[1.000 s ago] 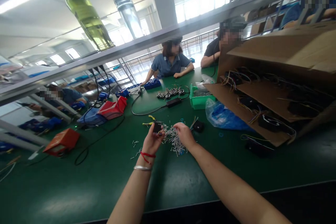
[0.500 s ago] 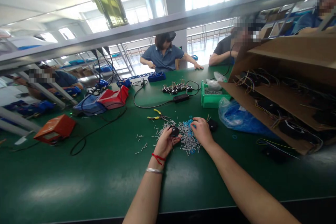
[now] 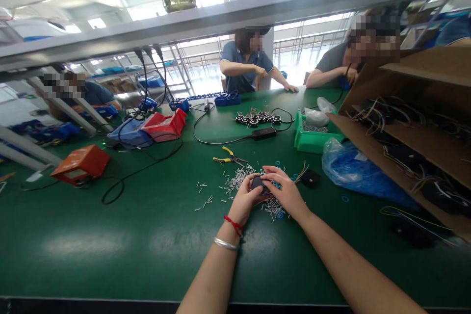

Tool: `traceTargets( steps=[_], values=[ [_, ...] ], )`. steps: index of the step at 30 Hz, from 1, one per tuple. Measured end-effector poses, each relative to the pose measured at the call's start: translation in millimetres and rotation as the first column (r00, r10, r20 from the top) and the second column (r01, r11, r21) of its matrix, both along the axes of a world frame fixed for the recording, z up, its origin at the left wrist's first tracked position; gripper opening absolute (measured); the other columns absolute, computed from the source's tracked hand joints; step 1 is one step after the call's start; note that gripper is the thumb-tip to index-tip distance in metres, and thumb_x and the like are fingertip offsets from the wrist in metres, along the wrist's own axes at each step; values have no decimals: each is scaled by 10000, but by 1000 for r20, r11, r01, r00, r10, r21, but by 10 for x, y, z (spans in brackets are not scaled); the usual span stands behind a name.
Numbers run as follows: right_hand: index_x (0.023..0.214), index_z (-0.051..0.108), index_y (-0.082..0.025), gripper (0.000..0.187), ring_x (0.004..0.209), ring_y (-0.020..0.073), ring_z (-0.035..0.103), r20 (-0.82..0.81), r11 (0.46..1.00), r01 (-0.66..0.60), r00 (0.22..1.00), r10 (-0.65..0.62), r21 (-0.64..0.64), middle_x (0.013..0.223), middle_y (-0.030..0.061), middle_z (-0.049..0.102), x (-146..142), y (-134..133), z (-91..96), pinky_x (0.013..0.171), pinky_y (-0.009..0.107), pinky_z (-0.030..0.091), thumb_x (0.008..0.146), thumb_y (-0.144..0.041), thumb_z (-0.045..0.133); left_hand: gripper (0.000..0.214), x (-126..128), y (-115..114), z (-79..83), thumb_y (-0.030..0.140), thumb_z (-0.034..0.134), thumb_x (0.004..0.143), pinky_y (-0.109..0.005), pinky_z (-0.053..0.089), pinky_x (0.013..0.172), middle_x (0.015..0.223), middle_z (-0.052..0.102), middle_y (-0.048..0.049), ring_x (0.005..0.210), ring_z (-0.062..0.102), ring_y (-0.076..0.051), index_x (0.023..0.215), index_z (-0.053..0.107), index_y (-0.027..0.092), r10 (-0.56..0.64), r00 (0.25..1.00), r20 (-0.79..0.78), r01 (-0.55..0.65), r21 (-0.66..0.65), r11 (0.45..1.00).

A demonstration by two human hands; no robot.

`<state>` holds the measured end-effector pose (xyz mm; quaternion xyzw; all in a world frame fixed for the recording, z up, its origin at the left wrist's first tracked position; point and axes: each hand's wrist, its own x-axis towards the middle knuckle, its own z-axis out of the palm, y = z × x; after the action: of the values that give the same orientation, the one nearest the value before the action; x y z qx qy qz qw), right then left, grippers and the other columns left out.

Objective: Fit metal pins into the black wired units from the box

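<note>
My left hand and my right hand meet over the green table, both closed round a small black round part held between them. Under and around the hands lies a heap of small silver pins, with blue rubber rings mixed in. A second black part with coloured wires rests on the table just right of my right hand. Yellow-handled pliers lie beyond the pins.
An open cardboard box of wired black parts lies on its side at right, with a blue plastic bag and a green bin beside it. Red, blue and orange boxes and cables lie at left. Several people sit across the table.
My right hand left the pin heap and joined the left hand on the black part. Both hands have drawn nearer to me. The view has tilted down and shifted.
</note>
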<state>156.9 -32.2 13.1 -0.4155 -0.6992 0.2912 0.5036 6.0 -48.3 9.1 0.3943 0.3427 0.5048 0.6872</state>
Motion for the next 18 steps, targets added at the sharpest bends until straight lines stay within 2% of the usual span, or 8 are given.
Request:
traceTargets(
  steps=[2,4,7,9,11,18],
  values=[
    [1129,581,-264,304,1137,182,483,-83,997,-34,996,29,-63,1244,39,509,-12,3,-16,1005,364,374,827,-278,553,431,-3,-11,13,268,663,716,-420,523,796,1116,509,-73,910,591,-207,1114,502,227,5,1000,-30,-5,-2,1000],
    [1203,524,-262,396,1131,182,495,-203,976,-138,974,103,-168,1256,46,507,-25,-3,-19,986,356,400,811,-301,569,413,-1,-22,35,282,664,716,-379,536,752,1105,523,-66,885,595,-195,1095,506,232,22,998,-60,-23,-7,1000],
    [1150,566,-234,353,1143,198,497,-362,901,-333,905,222,-278,1256,57,524,-34,-22,8,995,367,391,809,-328,565,387,4,-34,74,289,667,711,-336,538,725,1101,542,-59,901,591,-196,1063,517,232,38,998,-50,-38,-7,999],
    [1121,590,-224,324,1167,209,480,-412,865,-400,874,260,-302,1275,60,516,-27,-35,37,1007,383,375,815,-324,555,382,6,-39,90,287,671,704,-335,536,734,1095,552,-58,913,587,-199,1053,526,226,38,999,-31,-38,-3,999],
    [1105,600,-221,305,1190,211,458,-405,860,-406,874,268,-309,1288,57,506,-15,-43,62,1015,391,364,816,-305,549,382,6,-39,91,283,673,700,-338,535,735,1083,559,-61,910,584,-199,1050,532,219,46,999,-30,-46,-2,999],
    [1005,628,-214,226,1173,190,472,-265,920,-308,933,243,-241,1236,59,535,-16,-26,30,993,353,385,801,-273,551,360,6,-26,30,259,671,699,-294,516,774,1113,555,-59,936,565,-182,1038,554,217,115,987,-110,-111,38,993]
  ],
)
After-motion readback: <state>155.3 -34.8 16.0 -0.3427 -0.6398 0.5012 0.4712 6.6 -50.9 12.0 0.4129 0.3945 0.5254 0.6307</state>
